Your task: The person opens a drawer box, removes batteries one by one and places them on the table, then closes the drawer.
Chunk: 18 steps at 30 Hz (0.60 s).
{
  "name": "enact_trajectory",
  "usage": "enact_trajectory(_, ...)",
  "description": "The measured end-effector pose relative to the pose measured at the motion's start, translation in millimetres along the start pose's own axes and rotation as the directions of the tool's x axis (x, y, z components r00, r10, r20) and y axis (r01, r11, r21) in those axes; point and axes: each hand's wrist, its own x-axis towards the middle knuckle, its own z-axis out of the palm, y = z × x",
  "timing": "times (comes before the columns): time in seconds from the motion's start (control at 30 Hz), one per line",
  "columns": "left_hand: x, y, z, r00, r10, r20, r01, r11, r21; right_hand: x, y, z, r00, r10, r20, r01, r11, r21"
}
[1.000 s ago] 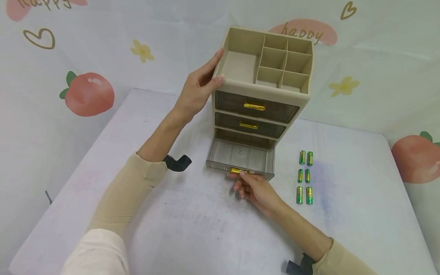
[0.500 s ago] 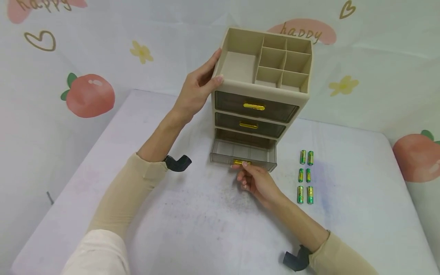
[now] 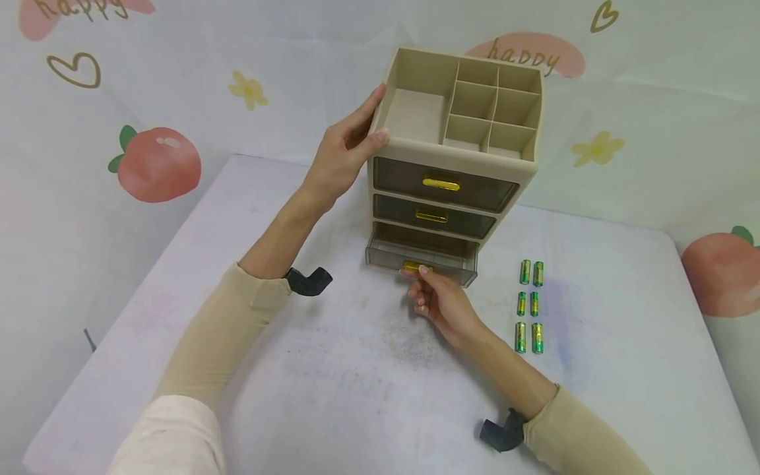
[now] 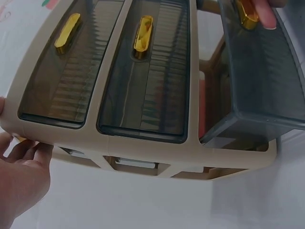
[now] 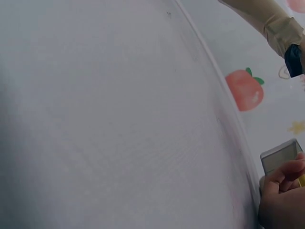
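A beige desktop drawer organizer with smoky see-through drawers stands on the table in the head view. My left hand grips its upper left side, thumb at the top front edge. In the left wrist view, the left hand's fingers curl against the side frame. The bottom drawer is partly pulled out, and its visible inside holds nothing. My right hand pinches that drawer's gold handle between thumb and index finger, the other fingers loosely curled below. The upper two drawers are closed.
Several green and gold batteries lie in pairs on the white table, right of the organizer. Divided compartments form the organizer's top. Behind the table hangs a white printed backdrop. Black bent pieces stick out at both wrists.
The bottom drawer has slid further into the organizer, and my right hand has moved forward with its handle. The left hand has stayed in place on the organizer's side.
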Motion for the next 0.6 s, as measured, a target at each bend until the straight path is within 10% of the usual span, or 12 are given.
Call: enact_trajectory(0.6,0.7,-2.1,0.2,1.0,-0.002,-0.009,0.002,1.0,-0.006,11.6,-7,-9,1.0,-0.02,0.001,0.02,0.997,-0.081)
